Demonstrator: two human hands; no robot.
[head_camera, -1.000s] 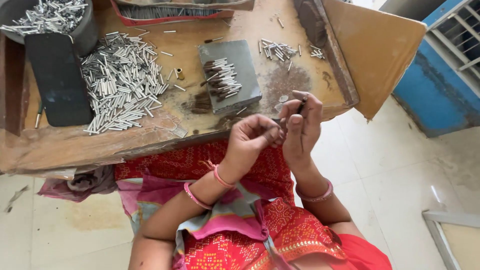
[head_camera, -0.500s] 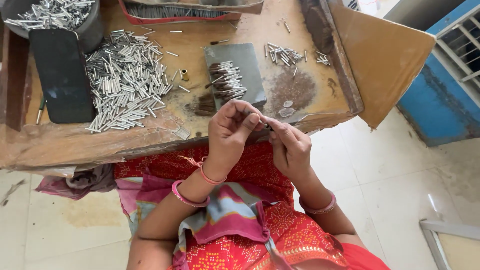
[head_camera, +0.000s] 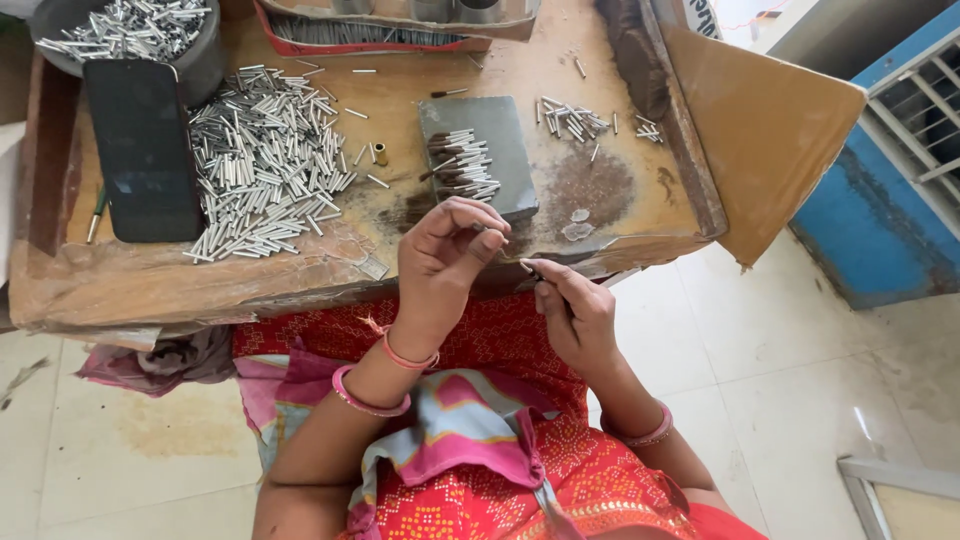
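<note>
Fingertips of your left hand (head_camera: 445, 255) are pinched together on something small, probably one of the short metal tubes, though the piece itself is too small to make out; your right hand (head_camera: 578, 312) is likewise closed, thumb and forefinger nipping a thin dark pin-like tool (head_camera: 530, 268) that points toward the left fingers. From the head view, both hands hover close together just in front of the near edge of the wooden work table (head_camera: 640, 215), apart from the grey block (head_camera: 478, 150) where a small bunch of tubes (head_camera: 462, 165) lies. A big loose heap of silver tubes (head_camera: 265, 160) sits to your left beside a black phone (head_camera: 143, 148). You look to be mid-way through working one piece by hand; bringing tool tip and piece together calls for steady, fine alignment.
</note>
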